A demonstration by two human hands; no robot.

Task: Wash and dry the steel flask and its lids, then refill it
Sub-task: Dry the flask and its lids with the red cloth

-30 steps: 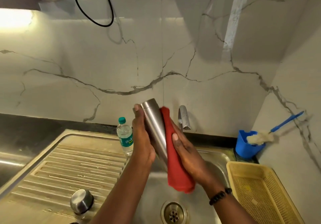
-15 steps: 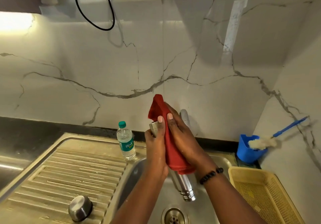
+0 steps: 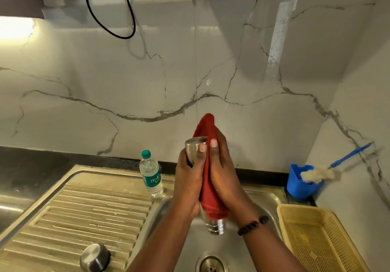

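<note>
The steel flask is held upside down over the sink, base up and threaded neck pointing down. My left hand grips its left side. My right hand presses a red cloth against the flask's right side, fingers wrapped over the cloth. The cloth covers most of the flask body. A steel lid lies on the ribbed drainboard at lower left.
A small plastic water bottle with a green cap stands at the sink's back left. A blue holder with a bottle brush sits at the right, a yellow plastic basket in front of it. The drain lies below my hands.
The flask dropped lower and stood more upright as my hands closed together round it. The red cloth slid up from the lower body to cover the base end, then down slightly.
</note>
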